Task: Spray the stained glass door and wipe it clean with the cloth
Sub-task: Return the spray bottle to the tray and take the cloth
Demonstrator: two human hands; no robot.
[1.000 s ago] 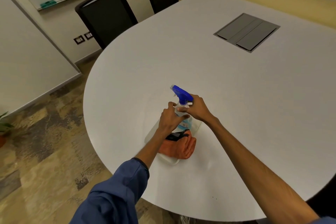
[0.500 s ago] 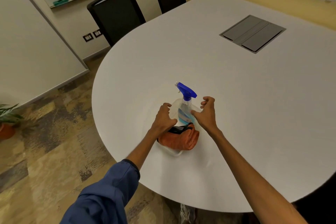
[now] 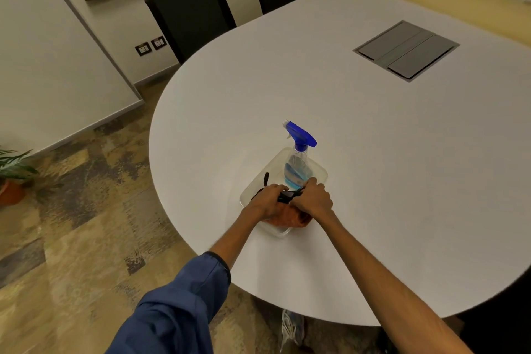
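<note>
Head view. Clear shallow plastic tray (image 3: 322,171) sits near the edge of the white rounded worktop (image 3: 373,152).

Change: 1.0 s ago both hands were wrapped round the clear spray bottle with the blue trigger head (image 3: 297,164). At 0.5 s ago they had let go and hung spread on either side of it. Now both are lower, at the near end of the tray.

Bottle: upright in the far half of the tray, no hand on it.

Folded orange cloth (image 3: 290,218): in the near half of the tray, mostly covered by the hands.

Black strap-like item (image 3: 287,195): lies on top of the cloth; what it is cannot be told.

Grip: left hand (image 3: 268,200) has its fingers curled down over one end of the black item. Right hand (image 3: 311,198) is curled at the other end, so both appear clamped on it. Whether the right fingers also catch the cloth is not visible.

Judgement: the bottle was put down so the black item could be dealt with first, probably lifted off to free the cloth. Spraying has not begun and the cloth is not yet in hand. No stained glass door can be picked out from here.
</note>
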